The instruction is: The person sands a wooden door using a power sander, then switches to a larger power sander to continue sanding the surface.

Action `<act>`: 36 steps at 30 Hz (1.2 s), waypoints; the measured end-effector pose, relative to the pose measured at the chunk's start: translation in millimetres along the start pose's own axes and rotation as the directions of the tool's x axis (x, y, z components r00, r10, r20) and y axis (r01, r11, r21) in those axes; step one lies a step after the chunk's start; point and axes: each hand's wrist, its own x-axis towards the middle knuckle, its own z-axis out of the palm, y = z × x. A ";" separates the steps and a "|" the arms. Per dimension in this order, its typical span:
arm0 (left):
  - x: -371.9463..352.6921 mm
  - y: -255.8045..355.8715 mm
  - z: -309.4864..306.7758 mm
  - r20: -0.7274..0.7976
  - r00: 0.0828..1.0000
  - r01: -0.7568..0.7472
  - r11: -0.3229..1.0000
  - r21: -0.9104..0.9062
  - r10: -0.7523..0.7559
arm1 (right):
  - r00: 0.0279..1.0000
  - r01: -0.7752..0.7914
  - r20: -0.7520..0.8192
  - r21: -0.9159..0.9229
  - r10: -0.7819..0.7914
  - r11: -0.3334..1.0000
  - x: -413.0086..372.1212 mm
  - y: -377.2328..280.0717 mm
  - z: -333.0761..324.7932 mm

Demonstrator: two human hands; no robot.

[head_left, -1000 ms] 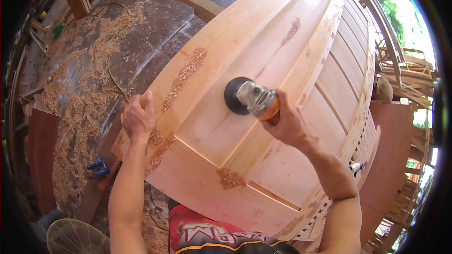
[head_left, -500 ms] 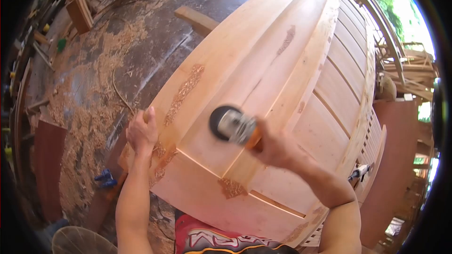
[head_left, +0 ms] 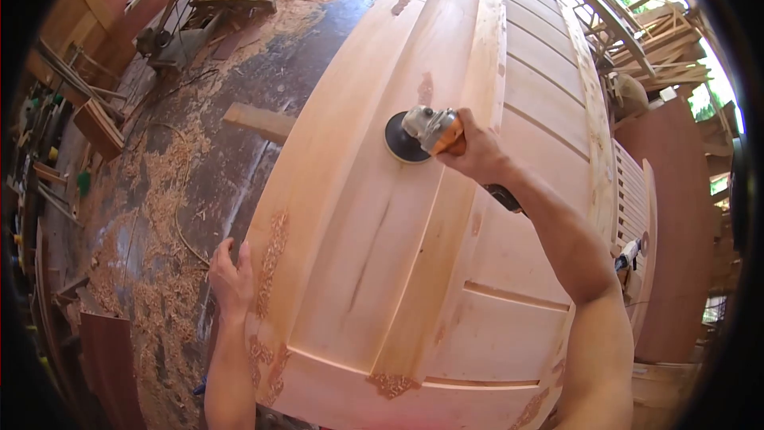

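Right now your right hand (head_left: 475, 147) is wrapped around the orange-and-grey power sander (head_left: 434, 129), fingers closed over its body, and the sander's dark rear end (head_left: 504, 199) shows beside your wrist. Its round black disc (head_left: 404, 143) is over the long pale board (head_left: 350, 247) in the left part of the big wooden panel (head_left: 509, 402), well in from the panel's left edge and well up from its near edge. You cannot tell from this angle whether the disc lies fully flat on the wood. Just beyond the disc is a reddish-brown patch (head_left: 426, 89), and a dark streak (head_left: 370, 259) runs along the same board toward the near edge.

Your left hand (head_left: 231, 280) is beside the panel's left edge, thumb and fingers apart and slightly curled, with nothing visible between them; whether it touches the edge, you cannot tell. Next to it, along that edge, a long flecked patch (head_left: 273, 259) marks the wood, and another flecked patch (head_left: 392, 385) sits close to the near edge.

To your left, curled shavings (head_left: 171, 302) litter the dark floor (head_left: 255, 72), and a wooden beam (head_left: 261, 122) juts out from the panel's left edge. Past the right edge you have a slatted wooden piece (head_left: 629, 191), a white-and-dark tool (head_left: 627, 255) near it, and a broad reddish-brown board (head_left: 676, 223); stacked timber (head_left: 660, 44) lies beyond.
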 end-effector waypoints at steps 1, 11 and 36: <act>17.7 11.2 11.7 -0.005 1.000 -0.015 0.999 -0.039 0.015 | 1.000 -0.022 -0.010 -0.027 0.022 0.999 13.9 6.3 -5.7; 47.1 77.4 23.2 0.226 0.954 0.162 0.972 0.169 -0.198 | 0.985 -0.167 -0.049 -0.036 0.165 0.985 120.5 58.0 -64.1; 48.8 87.4 16.1 0.253 0.954 0.143 0.986 0.088 -0.161 | 0.983 -0.183 0.022 -0.059 0.184 0.981 108.8 13.7 -53.5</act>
